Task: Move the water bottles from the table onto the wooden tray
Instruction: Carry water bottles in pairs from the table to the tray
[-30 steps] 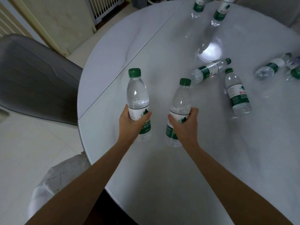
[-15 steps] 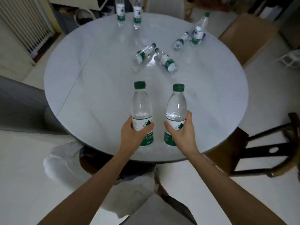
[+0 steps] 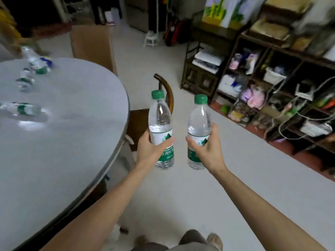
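My left hand point(image 3: 149, 148) grips a clear water bottle point(image 3: 159, 116) with a green cap and green label, held upright over the floor. My right hand point(image 3: 208, 150) grips a second upright bottle point(image 3: 199, 122) of the same kind. Both bottles are off the round white table point(image 3: 59, 142), which now lies to my left. Three more bottles stay on the table: one lying flat point(image 3: 20, 109) and two blurred ones farther back point(image 3: 25, 81) point(image 3: 37, 63). No wooden tray is in view.
A dark wooden chair point(image 3: 168, 98) stands just beyond the table's right edge, behind the held bottles. Cluttered dark shelves point(image 3: 272, 84) with boxes and cables line the right side. A brown chair back point(image 3: 92, 46) stands beyond the table. Pale floor point(image 3: 181, 196) spreads below my arms.
I have turned right, away from the table. Both bottles, held over the table edge before, are now carried over the floor; the shelves have come into view.
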Tool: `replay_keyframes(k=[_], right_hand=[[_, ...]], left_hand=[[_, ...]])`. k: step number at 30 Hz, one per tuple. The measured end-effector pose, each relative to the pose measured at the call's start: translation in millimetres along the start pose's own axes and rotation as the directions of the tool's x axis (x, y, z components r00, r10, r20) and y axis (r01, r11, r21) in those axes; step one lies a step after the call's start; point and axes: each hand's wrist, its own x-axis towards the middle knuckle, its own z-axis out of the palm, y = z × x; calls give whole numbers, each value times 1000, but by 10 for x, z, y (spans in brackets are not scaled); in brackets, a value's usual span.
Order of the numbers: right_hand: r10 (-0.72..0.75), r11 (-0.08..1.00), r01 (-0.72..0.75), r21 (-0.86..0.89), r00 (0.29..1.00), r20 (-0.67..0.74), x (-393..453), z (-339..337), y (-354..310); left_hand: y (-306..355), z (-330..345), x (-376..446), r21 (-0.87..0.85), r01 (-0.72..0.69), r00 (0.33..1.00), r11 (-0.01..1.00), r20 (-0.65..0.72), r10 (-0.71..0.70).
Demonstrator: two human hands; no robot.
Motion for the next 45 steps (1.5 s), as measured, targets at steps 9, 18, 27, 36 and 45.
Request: replay_keyframes(k=[9,18,27,36,45], right_hand=[[135,989,-145,13,879,-457,-590,-3091,947],[205,966,-259,22,706,-678,-998,-5640,1611],[220,944,-322,74,444,-869,-793,-7687,2300],[210,932,-334,138,188,-960,-546,-9577,2704],[154,939,-332,91,169,-973,-434,-11832,3472]], left_hand=[[260,3195,-880,2,-50,890,999,455,44],[494,5898,-1778,34,-48,674,998,739,7],[661,8597,-1965,16,-137,415,990,909,43],[1164,11008,-2377,-46,-186,170,981,982,79],[1334,13361,-3007,-120,-248,100,961,984,149]])
